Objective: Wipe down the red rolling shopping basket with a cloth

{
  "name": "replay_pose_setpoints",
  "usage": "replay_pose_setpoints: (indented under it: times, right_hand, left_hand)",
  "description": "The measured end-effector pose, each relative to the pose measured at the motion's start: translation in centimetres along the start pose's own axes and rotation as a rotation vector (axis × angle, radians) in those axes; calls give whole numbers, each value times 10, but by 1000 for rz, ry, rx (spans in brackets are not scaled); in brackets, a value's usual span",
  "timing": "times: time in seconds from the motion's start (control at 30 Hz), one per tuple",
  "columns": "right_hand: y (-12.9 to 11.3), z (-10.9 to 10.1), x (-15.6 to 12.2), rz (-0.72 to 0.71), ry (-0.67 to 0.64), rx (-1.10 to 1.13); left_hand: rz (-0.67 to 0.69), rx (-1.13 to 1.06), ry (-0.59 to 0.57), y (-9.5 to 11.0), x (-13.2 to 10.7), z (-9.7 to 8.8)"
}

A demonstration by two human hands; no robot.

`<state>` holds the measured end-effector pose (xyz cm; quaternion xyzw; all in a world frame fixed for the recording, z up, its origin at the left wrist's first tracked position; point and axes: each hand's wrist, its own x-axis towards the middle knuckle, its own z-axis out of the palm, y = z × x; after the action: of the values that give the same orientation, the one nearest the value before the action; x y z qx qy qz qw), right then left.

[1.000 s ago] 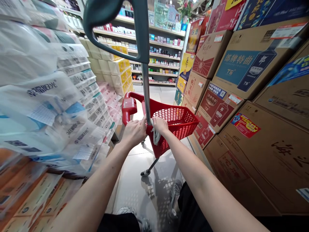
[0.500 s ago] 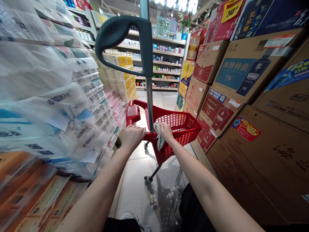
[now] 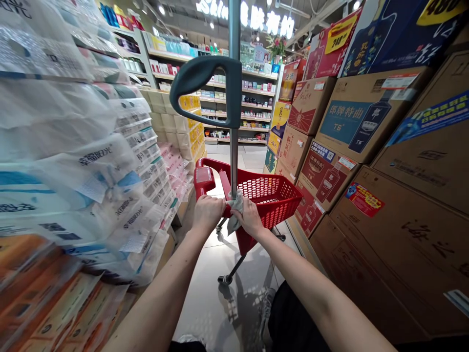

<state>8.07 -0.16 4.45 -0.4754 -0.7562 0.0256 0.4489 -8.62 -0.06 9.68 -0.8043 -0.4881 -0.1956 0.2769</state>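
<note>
Honestly the main risk here is the aisle being so tight. The stack of plastic-wrapped tissue packs [image 3: 69, 161] bulges out along the left side of the frame, right beside the left arm, so one careless swing could catch a pack and bring some down. The tall cardboard liquor cartons [image 3: 366, 117] on the right are a similar risk if the red wheeled shopping basket [image 3: 273, 200] drifts into them. That basket sits in the lower middle on small casters, including a front caster [image 3: 224, 279], so a hard push on its upright metal pole [image 3: 234, 161] could make it roll or tip.

The left hand [image 3: 208, 213] is closed over the basket's red near edge, just left of the pole. The right hand [image 3: 251, 218] is closed too, pressing a bunched grey cloth [image 3: 234, 211] onto that edge, right beside the pole. The cloth hangs loose below the fingers, so it could slip off and land on the tile floor [image 3: 208, 303]. Both arms reach forward and down from the bottom corners, nearly straight, and the 2 hands sit close together.
</note>
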Motion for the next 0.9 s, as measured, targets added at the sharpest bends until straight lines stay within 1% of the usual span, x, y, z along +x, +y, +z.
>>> replay_pose_setpoints:
  times: [0.1, 0.2, 0.27, 0.37, 0.43, 0.5, 0.57, 0.63, 0.7, 0.73, 0.8, 0.9]
  right_hand:
    - [4, 1, 8, 43, -1, -34]
    - [-5, -1, 24, 61, 40, 5]
    - [-15, -8, 38, 67, 105, 54]
    - [-33, -26, 65, 81, 222, 148]
    - [-43, -37, 81, 92, 266, 174]
    - [-47, -40, 87, 106, 289, 174]
    - [-44, -35, 79, 115, 267, 142]
    - [-34, -25, 60, 108, 185, 73]
    - [-21, -14, 39, 82, 81, -16]
    - [-15, -10, 32, 79, 61, -46]
    - [-7, -5, 23, 61, 37, -92]
    - [-3, -2, 26, 35, 10, -131]
  left_hand:
    - [-17, 0, -7, 4, 1, -3]
    - [-50, -26, 10, 11, 2, -7]
    - [-87, -65, 24, 14, 2, -9]
    - [-156, -163, 38, 15, 2, -10]
    - [-174, -240, 48, 14, 1, -9]
    - [-175, -309, 64, 13, -1, -8]
    - [-186, -375, 81, 11, -3, -7]
    - [-192, -439, 80, 8, -3, -8]
    - [-183, -483, 49, 1, -2, -9]
    - [-164, -488, 21, -3, 0, -11]
    - [-106, -442, -44, -14, 4, -12]
    - [-30, -322, -111, -27, 9, -9]
